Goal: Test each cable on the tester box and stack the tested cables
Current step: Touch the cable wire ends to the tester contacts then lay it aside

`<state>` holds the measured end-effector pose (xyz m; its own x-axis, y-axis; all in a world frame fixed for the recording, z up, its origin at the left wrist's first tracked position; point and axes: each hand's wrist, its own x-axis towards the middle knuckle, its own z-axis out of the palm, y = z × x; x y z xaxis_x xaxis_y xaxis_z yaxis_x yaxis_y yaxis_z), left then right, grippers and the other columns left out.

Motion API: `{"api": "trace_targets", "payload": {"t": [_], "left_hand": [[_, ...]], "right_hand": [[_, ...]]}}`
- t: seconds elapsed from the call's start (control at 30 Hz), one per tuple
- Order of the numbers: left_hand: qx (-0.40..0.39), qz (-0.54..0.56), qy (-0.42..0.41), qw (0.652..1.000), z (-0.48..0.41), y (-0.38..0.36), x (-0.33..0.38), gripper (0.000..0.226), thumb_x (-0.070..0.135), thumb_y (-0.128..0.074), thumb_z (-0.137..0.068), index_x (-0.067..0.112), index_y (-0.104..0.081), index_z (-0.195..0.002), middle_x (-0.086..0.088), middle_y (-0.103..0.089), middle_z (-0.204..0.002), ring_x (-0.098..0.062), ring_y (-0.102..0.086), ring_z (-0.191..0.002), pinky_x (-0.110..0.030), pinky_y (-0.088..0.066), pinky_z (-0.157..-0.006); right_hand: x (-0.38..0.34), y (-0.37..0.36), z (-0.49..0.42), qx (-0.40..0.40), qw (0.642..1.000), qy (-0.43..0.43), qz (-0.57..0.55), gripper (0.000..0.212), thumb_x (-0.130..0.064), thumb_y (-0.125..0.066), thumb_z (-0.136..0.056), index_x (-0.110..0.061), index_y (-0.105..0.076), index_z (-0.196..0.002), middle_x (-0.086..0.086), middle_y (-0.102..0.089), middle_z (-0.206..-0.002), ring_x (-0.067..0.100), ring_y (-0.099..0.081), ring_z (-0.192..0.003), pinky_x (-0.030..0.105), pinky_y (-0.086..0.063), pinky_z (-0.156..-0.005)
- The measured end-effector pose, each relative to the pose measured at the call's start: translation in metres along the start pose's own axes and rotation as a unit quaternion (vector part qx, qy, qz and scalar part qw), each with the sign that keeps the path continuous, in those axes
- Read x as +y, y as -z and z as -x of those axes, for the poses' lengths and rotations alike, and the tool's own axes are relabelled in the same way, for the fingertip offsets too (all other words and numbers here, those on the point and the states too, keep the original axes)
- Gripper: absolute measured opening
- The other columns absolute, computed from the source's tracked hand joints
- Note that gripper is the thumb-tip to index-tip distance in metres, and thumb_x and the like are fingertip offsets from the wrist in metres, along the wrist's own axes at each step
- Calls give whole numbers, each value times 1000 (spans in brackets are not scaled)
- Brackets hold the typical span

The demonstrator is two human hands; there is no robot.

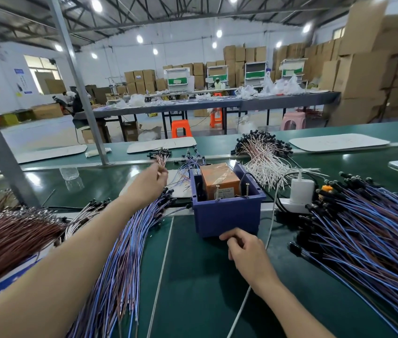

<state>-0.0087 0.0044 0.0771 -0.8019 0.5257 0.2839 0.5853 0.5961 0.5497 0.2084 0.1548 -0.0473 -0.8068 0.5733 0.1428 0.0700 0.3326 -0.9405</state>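
Our left hand (pixel 150 182) is stretched out, fingers pinching the wire ends of a small cable bundle (pixel 161 157) far-left of the tester box (pixel 227 215). Right hand (pixel 244 251) sits curled just before the box; we cannot tell whether it holds anything.

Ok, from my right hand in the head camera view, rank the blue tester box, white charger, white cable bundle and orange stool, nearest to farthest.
From the right hand:
1. blue tester box, just ahead of it.
2. white charger, ahead and to the right.
3. white cable bundle, behind the box.
4. orange stool, on the floor beyond the bench.
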Motion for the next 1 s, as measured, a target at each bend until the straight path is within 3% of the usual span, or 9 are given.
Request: {"api": "trace_targets", "payload": {"t": [0.23, 0.37, 0.47, 0.53, 0.6, 0.7, 0.83, 0.9, 1.0], "left_hand": [[-100, -149, 39, 983, 31, -64, -42, 36, 26, -43, -106, 8, -51, -137, -14, -62, -133, -32, -57, -121, -41, -47, -100], [-84, -307, 44, 947, 34, -82, -56, 35, 30, -39, -107, 16, -52, -136, -7, -57, -138, -30, -45, -129, -41, -39, -102], [-52, -333, 42, 941, 30, -86, -60, 28, 23, -40, -106, 21, -58, -127, -4, -60, -133, -28, -49, -125, -39, -39, -99], [1, -238, 87, 967, 25, -81, -61, 29, 20, -42, -104, 23, -65, -121, -6, -66, -125, -30, -56, -119, -38, -42, -95], [78, -48, 156, 984, 19, -68, -61, 28, 19, -43, -104, 19, -68, -116, -9, -72, -114, -34, -63, -110, -39, -48, -93], [203, 181, 191, 943, 10, -32, -46, 26, 22, -42, -108, 11, -64, -118, -7, -74, -104, -34, -68, -92, -47, -54, -87], [314, 282, 76, 903, 10, 23, 0, 21, 26, -43, -108, 15, -60, -113, -8, -71, -103, -23, -69, -89, -36, -58, -83], [335, 315, -27, 887, 20, 49, 32, 11, 27, -43, -108, 20, -52, -109, -4, -71, -96, -14, -69, -75, -24, -56, -69], [339, 323, -153, 870, 43, 72, 80, 5, 23, -47, -107, 26, -47, -103, 0, -71, -88, -11, -66, -63, -24, -55, -62]], "right_hand": [[3, -1, 1, 2, 1000, 4, 0, 37, -17, -49, -98, -46, -68, -86, -4, -61, -58, 8, -45, -48, 25, -37, -45], [5, -1, -3, 1, 1000, 1, -2, 37, -18, -49, -99, -45, -69, -85, -4, -62, -58, 7, -47, -49, 25, -37, -46], [4, -1, -5, -1, 1000, 3, -7, 38, -17, -49, -100, -45, -69, -85, -4, -61, -57, 9, -47, -48, 26, -37, -45], [4, -1, -6, 0, 1000, 3, -6, 38, -17, -49, -100, -45, -69, -84, -4, -60, -56, 9, -47, -47, 25, -37, -45], [5, -2, -7, 3, 1000, 4, -6, 37, -16, -49, -100, -42, -69, -83, -3, -61, -56, 9, -48, -47, 26, -38, -46], [5, -2, -8, 1, 1000, 3, -18, 38, -17, -48, -100, -45, -69, -84, -3, -61, -57, 10, -48, -48, 26, -38, -45], [8, -2, -9, -3, 1000, 9, -23, 38, -18, -48, -101, -47, -69, -88, -3, -61, -59, 9, -47, -48, 28, -37, -46], [7, -1, -7, -10, 1000, 9, -22, 39, -16, -48, -101, -46, -69, -87, -3, -62, -60, 10, -48, -49, 27, -39, -47], [-9, 3, -2, -26, 998, 13, -60, 42, -12, -48, -103, -42, -72, -87, -1, -64, -64, 13, -51, -51, 27, -42, -51]]}}
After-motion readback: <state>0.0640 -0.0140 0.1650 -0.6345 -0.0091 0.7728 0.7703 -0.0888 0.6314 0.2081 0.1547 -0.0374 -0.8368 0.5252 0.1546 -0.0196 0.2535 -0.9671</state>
